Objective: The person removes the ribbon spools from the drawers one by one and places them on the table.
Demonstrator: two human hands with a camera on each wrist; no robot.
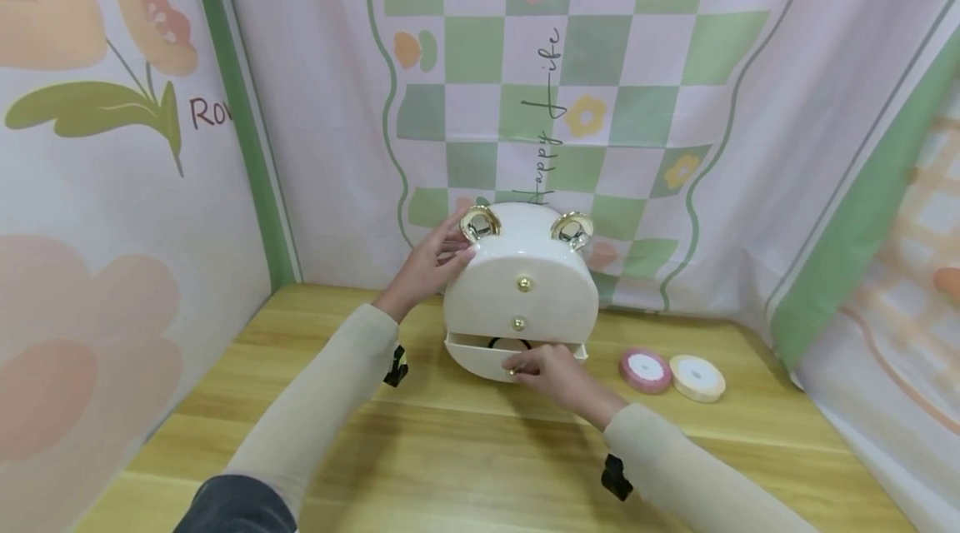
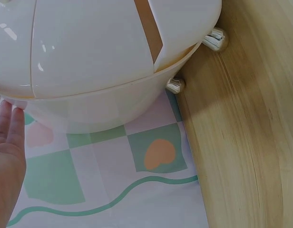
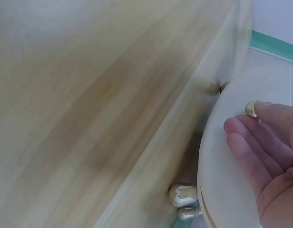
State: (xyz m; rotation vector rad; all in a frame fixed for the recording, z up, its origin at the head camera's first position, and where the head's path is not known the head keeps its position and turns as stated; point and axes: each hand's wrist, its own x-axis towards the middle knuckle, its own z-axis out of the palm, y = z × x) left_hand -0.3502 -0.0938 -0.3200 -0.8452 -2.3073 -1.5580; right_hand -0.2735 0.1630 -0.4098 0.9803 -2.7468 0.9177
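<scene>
A white rounded storage box [image 1: 521, 304] with two gold ears and small gold drawer knobs stands on the wooden table. Its bottom drawer [image 1: 472, 360] is pulled partly out, and part of a dark ring-shaped thing [image 1: 494, 341] shows inside. My right hand [image 1: 555, 375] pinches that drawer's gold knob [image 3: 250, 109] between thumb and fingers. On the box's upper left side, below the ear [image 1: 480, 222], rests my left hand [image 1: 431, 265]. Its fingers [image 2: 15, 126] lie fairly straight against the box wall.
To the right of the box, a pink ribbon roll [image 1: 646, 370] and a cream ribbon roll [image 1: 697, 377] lie side by side on the table [image 1: 465, 450]. Close behind the box hangs a checkered cloth [image 1: 472, 50].
</scene>
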